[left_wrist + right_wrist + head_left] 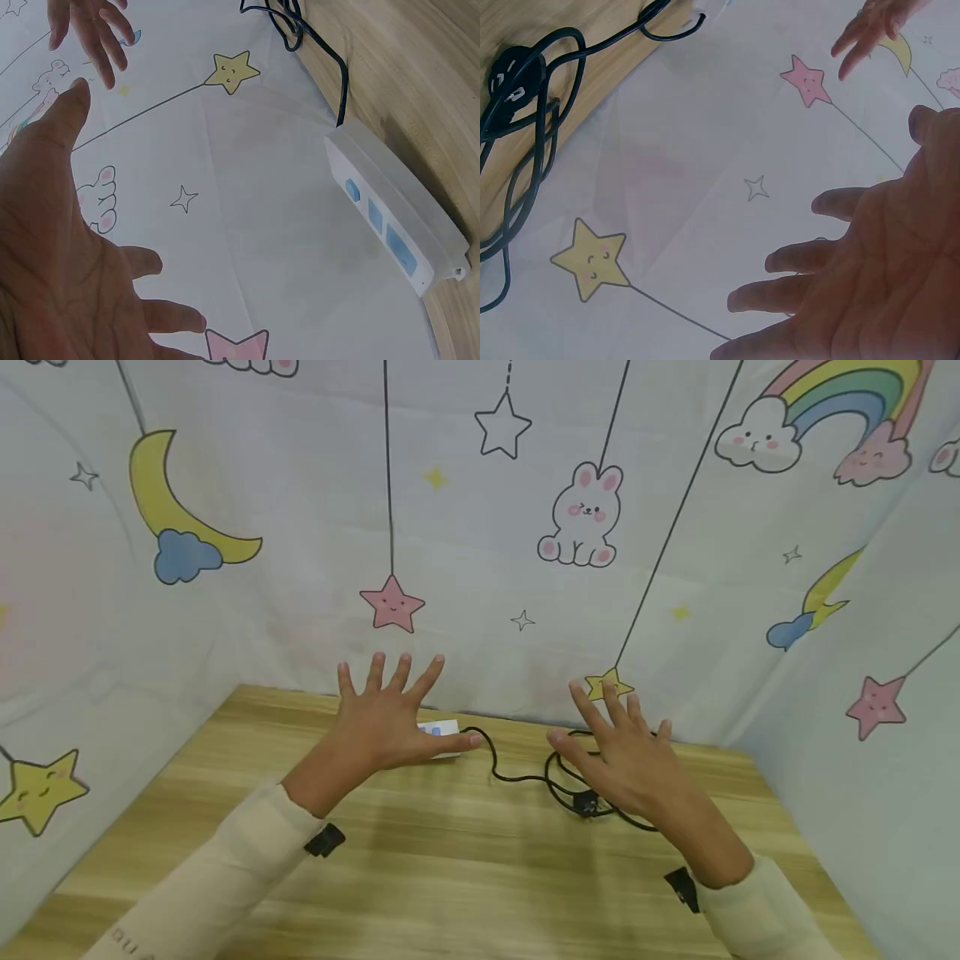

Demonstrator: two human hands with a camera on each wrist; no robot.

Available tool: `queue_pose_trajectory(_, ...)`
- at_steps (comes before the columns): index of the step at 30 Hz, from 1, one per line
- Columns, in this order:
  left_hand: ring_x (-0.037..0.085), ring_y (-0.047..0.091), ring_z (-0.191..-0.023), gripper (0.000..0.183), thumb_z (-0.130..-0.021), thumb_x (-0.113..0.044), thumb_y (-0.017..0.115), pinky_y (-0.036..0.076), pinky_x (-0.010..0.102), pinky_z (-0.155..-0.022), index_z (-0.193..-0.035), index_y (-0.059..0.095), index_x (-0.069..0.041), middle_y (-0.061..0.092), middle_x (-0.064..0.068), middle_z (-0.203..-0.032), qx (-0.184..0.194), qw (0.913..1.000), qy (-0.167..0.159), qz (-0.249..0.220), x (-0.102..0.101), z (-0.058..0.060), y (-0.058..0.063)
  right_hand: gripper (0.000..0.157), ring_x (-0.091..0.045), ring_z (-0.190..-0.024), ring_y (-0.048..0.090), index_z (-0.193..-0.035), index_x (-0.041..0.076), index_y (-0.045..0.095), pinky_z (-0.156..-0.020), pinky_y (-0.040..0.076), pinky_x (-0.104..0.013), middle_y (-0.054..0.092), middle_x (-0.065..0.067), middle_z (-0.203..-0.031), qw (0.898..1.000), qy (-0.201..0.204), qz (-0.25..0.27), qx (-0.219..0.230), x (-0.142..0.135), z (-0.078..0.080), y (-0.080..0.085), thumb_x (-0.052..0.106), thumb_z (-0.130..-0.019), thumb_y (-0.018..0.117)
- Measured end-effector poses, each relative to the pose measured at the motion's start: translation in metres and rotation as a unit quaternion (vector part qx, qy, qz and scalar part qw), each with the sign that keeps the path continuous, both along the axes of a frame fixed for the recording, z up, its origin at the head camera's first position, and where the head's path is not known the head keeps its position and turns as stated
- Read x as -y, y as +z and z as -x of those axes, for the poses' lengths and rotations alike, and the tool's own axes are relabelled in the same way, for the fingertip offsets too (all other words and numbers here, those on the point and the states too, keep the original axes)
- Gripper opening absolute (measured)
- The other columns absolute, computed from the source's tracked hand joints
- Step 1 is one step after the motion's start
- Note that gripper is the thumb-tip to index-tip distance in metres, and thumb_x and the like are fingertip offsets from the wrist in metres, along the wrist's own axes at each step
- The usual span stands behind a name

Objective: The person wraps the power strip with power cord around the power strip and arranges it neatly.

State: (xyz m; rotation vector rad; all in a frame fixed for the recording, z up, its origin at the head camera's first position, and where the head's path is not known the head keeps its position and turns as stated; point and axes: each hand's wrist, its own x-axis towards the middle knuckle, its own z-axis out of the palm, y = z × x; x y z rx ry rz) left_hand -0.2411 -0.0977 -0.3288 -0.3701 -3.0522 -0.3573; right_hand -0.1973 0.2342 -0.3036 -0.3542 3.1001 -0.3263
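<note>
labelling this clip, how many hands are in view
2. In the head view, the left hand partly covers the white power strip, and the right hand partly covers the black cable.

The long white plastic block [397, 206] is showing blue patches; the thin cord [517, 778] is appearing plain black. The black plug [514, 71] is bearing pale marks. The flat wooden tabletop [465, 868] is displaying streaky yellow-brown grain. The white fabric curtain [465, 527] is carrying dark-outlined prints: a yellow crescent moon [153, 493], a blue cloud [183, 557], a pink-eared white rabbit [585, 522], pink and yellow stars, and a pink, yellow, green and blue rainbow [840, 393]. The long cream fabric sleeve [251, 839] is showing greyish lettering.
</note>
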Motion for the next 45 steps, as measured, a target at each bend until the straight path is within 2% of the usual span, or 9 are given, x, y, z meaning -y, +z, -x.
queue_pose_trajectory(9,0.057,0.008,-0.174,0.126,-0.084,-0.104,0.049,0.000,0.088,-0.131,-0.183,0.010,-0.037,0.022,0.022,-0.187,-0.004,1.0000,-0.008,0.001,-0.002,0.009,-0.010,0.089,-0.062,-0.171,0.004,-0.182,0.039,0.004,-0.122,0.005,-0.097,-0.003,-0.017,-0.191,1.000,-0.015,-0.010,0.017,-0.006,0.008,-0.009,0.086,-0.109,0.024)
queue_pose_trajectory(11,0.058,0.012,-0.173,0.127,-0.083,-0.105,0.049,0.003,0.088,-0.132,-0.183,0.013,-0.035,0.033,0.024,-0.184,-0.006,0.9999,-0.013,0.006,-0.003,0.011,-0.013,0.089,-0.062,-0.171,0.004,-0.182,0.038,0.005,-0.122,0.004,-0.097,-0.002,-0.018,-0.190,1.000,-0.015,-0.009,0.022,-0.007,0.009,-0.011,0.086,-0.109,0.024)
queue_pose_trajectory(15,0.060,0.025,-0.170,0.128,-0.082,-0.104,0.052,0.019,0.084,-0.133,-0.182,0.021,-0.032,0.051,0.027,-0.172,-0.015,0.9996,-0.022,0.006,-0.004,0.013,-0.020,0.088,-0.061,-0.171,0.007,-0.182,0.036,0.011,-0.123,0.006,-0.096,0.004,-0.019,-0.190,1.000,-0.013,-0.008,0.022,-0.006,0.012,-0.018,0.085,-0.110,0.025)
queue_pose_trajectory(18,0.061,0.032,-0.167,0.127,-0.082,-0.102,0.055,0.034,0.080,-0.128,-0.182,0.022,-0.031,0.048,0.026,-0.174,-0.023,0.9994,-0.027,-0.003,0.000,0.012,-0.023,0.087,-0.061,-0.171,0.014,-0.182,0.034,0.018,-0.123,0.010,-0.096,0.010,-0.020,-0.190,1.000,-0.004,-0.010,0.011,-0.002,0.014,-0.022,0.083,-0.111,0.027)
queue_pose_trajectory(22,0.062,0.037,-0.164,0.125,-0.082,-0.101,0.057,0.043,0.079,-0.122,-0.182,0.021,-0.035,0.035,0.023,-0.183,-0.036,0.9987,-0.034,-0.008,0.003,0.011,-0.026,0.083,-0.061,-0.170,0.018,-0.181,0.031,0.027,-0.124,0.015,-0.095,0.016,-0.021,-0.188,1.000,0.006,-0.014,0.004,0.001,0.015,-0.028,0.079,-0.113,0.029)
queue_pose_trajectory(25,0.062,0.037,-0.164,0.125,-0.082,-0.101,0.059,0.043,0.079,-0.122,-0.182,0.020,-0.037,0.030,0.023,-0.185,-0.040,0.9985,-0.037,-0.007,0.003,0.012,-0.026,0.080,-0.062,-0.170,0.018,-0.180,0.030,0.031,-0.125,0.015,-0.094,0.020,-0.023,-0.187,1.000,0.010,-0.015,-0.001,0.003,0.016,-0.032,0.076,-0.114,0.030)
queue_pose_trajectory(29,0.063,0.039,-0.162,0.125,-0.083,-0.099,0.060,0.042,0.080,-0.122,-0.182,0.021,-0.035,0.032,0.024,-0.184,-0.040,0.9983,-0.042,-0.003,0.004,0.014,-0.028,0.079,-0.062,-0.169,0.017,-0.180,0.029,0.032,-0.127,0.015,-0.091,0.025,-0.025,-0.185,1.000,0.016,-0.015,-0.009,0.006,0.016,-0.036,0.074,-0.115,0.033)
queue_pose_trajectory(38,0.063,0.037,-0.163,0.125,-0.082,-0.100,0.060,0.039,0.081,-0.124,-0.181,0.025,-0.033,0.038,0.024,-0.181,-0.030,0.9986,-0.043,-0.001,0.006,0.021,-0.041,0.079,-0.062,-0.169,0.022,-0.179,0.028,0.033,-0.134,0.016,-0.083,0.032,-0.027,-0.183,1.000,0.024,-0.011,0.003,0.015,0.017,-0.046,0.073,-0.115,0.036)
queue_pose_trajectory(45,0.063,0.033,-0.165,0.124,-0.083,-0.098,0.060,0.035,0.081,-0.128,-0.181,0.029,-0.029,0.043,0.025,-0.178,-0.016,0.9989,-0.043,-0.006,0.006,0.026,-0.051,0.079,-0.058,-0.165,0.037,-0.180,0.026,0.032,-0.135,0.025,-0.076,0.041,-0.030,-0.177,0.999,0.036,-0.009,-0.003,0.018,0.020,-0.052,0.072,-0.115,0.037)
